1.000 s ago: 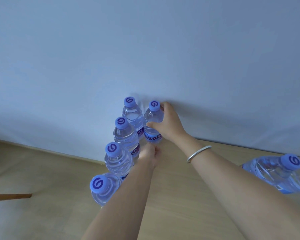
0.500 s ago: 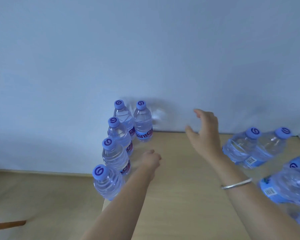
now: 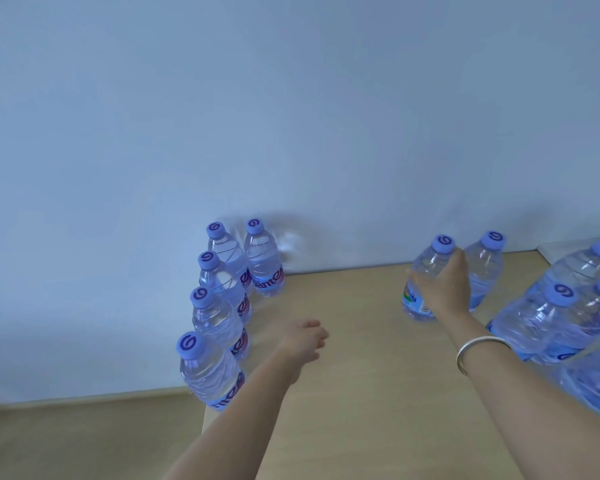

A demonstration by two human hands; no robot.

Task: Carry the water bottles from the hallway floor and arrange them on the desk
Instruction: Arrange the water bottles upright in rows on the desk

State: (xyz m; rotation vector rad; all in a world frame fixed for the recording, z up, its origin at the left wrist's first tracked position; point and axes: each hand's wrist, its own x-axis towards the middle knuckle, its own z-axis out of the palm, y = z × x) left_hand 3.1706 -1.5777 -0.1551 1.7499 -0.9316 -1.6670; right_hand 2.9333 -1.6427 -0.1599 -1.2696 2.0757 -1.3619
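Note:
Several clear water bottles with blue caps stand upright along the left edge of the wooden desk (image 3: 354,393), from the nearest one (image 3: 210,372) back to a pair by the wall (image 3: 264,261). My right hand (image 3: 442,289) grips another bottle (image 3: 426,268) at the back right, beside a neighbouring bottle (image 3: 485,268). My left hand (image 3: 303,339) hovers over the desk's middle with loosely curled fingers, holding nothing. More bottles (image 3: 551,313) cluster at the right edge.
A pale blue wall (image 3: 291,116) runs right behind the desk. The floor (image 3: 84,441) shows below the desk's left edge. A white surface (image 3: 582,247) peeks in at the far right by the wall.
My right hand let go of the bottle by the wall, swung right and took hold of a bottle at the back right. The left hand drew back a little from the row.

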